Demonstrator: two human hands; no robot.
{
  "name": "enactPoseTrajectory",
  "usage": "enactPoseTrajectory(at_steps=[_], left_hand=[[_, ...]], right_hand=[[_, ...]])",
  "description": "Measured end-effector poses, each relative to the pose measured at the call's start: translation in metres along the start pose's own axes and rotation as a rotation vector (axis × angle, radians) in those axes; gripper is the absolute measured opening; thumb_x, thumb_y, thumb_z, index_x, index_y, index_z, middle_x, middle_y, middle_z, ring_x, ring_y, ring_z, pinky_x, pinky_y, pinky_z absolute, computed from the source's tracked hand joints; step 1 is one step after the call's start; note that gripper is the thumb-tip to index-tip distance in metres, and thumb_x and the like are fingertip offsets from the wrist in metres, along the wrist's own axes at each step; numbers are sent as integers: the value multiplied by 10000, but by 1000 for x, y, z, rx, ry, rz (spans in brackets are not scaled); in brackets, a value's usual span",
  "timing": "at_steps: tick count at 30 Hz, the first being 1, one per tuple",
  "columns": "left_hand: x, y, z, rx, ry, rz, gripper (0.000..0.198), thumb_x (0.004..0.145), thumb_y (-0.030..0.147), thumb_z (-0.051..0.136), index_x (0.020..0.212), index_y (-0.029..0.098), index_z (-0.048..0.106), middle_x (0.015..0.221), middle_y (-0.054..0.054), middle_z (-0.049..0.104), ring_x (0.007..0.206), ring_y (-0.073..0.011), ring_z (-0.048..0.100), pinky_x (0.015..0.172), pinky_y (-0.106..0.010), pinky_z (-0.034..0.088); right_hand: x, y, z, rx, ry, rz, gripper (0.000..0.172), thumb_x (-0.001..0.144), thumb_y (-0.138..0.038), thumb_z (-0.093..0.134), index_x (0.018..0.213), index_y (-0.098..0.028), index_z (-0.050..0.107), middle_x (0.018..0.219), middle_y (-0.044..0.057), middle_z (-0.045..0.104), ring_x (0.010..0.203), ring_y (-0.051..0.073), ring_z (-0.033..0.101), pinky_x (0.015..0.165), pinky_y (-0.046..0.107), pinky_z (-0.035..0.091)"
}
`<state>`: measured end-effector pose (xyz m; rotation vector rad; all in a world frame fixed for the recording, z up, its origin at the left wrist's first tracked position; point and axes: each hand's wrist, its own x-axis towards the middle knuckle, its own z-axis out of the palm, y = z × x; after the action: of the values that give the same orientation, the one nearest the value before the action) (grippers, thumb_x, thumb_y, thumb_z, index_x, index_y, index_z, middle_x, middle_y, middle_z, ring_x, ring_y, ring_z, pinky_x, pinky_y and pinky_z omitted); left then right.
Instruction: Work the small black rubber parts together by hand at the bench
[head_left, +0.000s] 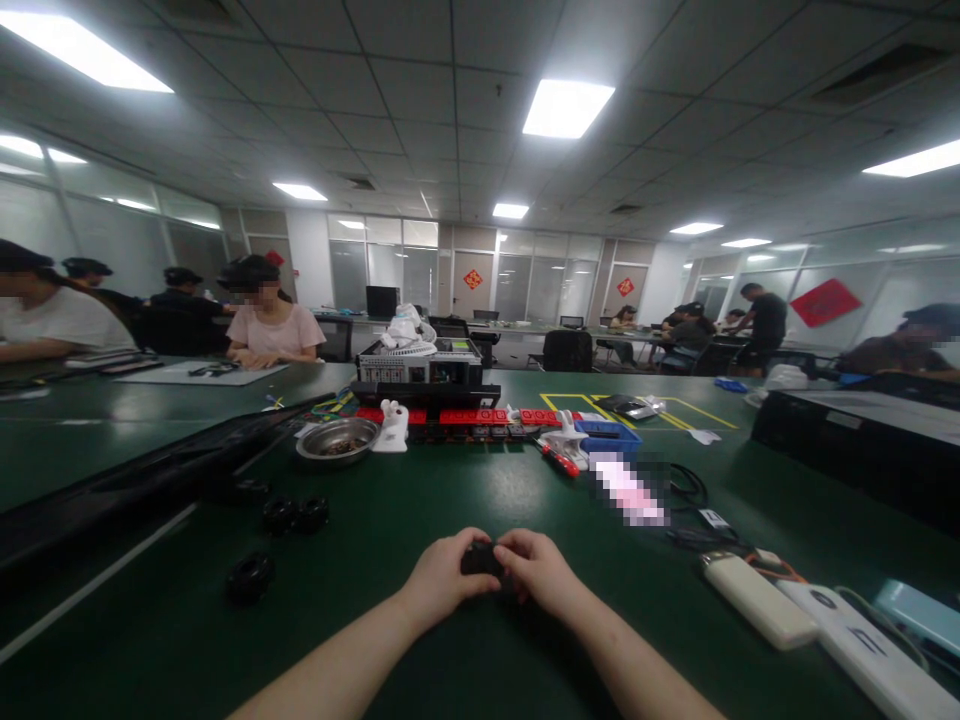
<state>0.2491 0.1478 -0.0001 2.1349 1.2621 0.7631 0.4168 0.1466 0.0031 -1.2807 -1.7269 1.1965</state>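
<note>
The fingers of the left hand point(444, 582) are curled partway, thumb and forefinger set apart only by the width of a small black piece point(481, 559), which they grasp from its left side. The fingers of the right hand point(541, 570) are bent inward too, thumb and forefinger drawn close at the piece's right end and touching it; the remaining right fingertips are too dark and blurred to tell apart. Whether the piece also touches the green table point(420, 490) cannot be told. Both hands and the piece are to the right of the metal bowl point(337, 455) and nearer the person.

Just on the near side of the bowl, two round black parts point(296, 514) sit side by side, and a third black part point(250, 577) lies nearer the person and farther left. Small bits, too tiny to identify, lie inside the bowl. A white holder point(391, 428) stands just to the bowl's right; beyond the bowl and rightward is an opened metal case point(420, 368). Well to the right of the bowl lie a red-handled screwdriver point(560, 459), a blue tray point(622, 440) and, farther right and nearer the person, a cream-coloured block point(761, 602).
</note>
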Motion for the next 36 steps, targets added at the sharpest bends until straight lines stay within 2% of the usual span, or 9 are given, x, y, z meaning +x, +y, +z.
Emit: enactPoseTrajectory(at_steps=[5,10,13,16,20,25,29,32,36], left_hand=[[2,-3,1,-227,-50,-34,385,716,505,443,821,148,543,587,17,542,506,-118,504,478,-202,347],[2,-1,-1,-208,40,-28,334,686,465,503,811,159,545,674,9,561,595,-128,513,521,-203,357],[0,2,-1,-142,50,-32,311,638,421,570,839,185,551,756,5,593,681,-146,531,587,-215,374],[-1,3,0,-70,38,-33,352,603,401,603,890,209,540,773,10,606,687,-149,540,609,-222,380],[-2,3,1,-4,24,-19,402,573,402,626,921,225,530,770,11,609,686,-154,547,604,-222,384],[-2,4,-3,-104,21,31,413,614,442,593,954,213,543,852,-12,606,755,-168,546,640,-227,386],[0,1,-2,-281,-12,-7,414,731,498,425,905,146,558,628,1,564,520,-116,501,498,-208,360],[1,0,-1,-314,-16,-32,406,737,503,411,816,134,562,516,32,488,452,-98,451,448,-197,323],[2,3,-2,-220,93,7,336,680,461,516,835,163,539,711,1,567,643,-137,514,563,-212,367]], right_hand=[[-7,-11,-3,-65,44,-262,334,632,-198,593,965,-183,576,912,47,587,757,159,539,667,278,448],[-3,-6,-3,150,24,-172,479,633,-264,574,1093,-202,456,1023,67,524,751,152,534,568,264,467],[1,-3,-2,262,5,26,415,664,-373,509,1026,-178,451,876,56,541,571,120,527,387,222,433],[3,-1,0,195,-18,166,367,715,-484,408,821,-142,489,591,0,524,375,83,451,303,201,380],[2,1,2,37,-1,97,381,712,-506,429,674,-133,496,456,-30,481,320,66,407,291,172,329],[-5,-7,-3,-49,-2,-153,305,710,-343,524,952,-162,564,747,34,593,562,119,530,411,192,408],[-11,-16,-6,-184,11,-369,352,684,-200,554,1035,-223,567,997,45,582,845,180,531,659,263,449],[-13,-17,-4,-171,-1,-363,444,682,-153,525,1116,-242,498,1062,41,557,813,165,538,680,280,448],[-10,-12,-4,-75,68,-260,532,699,-208,515,1211,-220,367,1097,73,525,780,155,543,648,277,456]])
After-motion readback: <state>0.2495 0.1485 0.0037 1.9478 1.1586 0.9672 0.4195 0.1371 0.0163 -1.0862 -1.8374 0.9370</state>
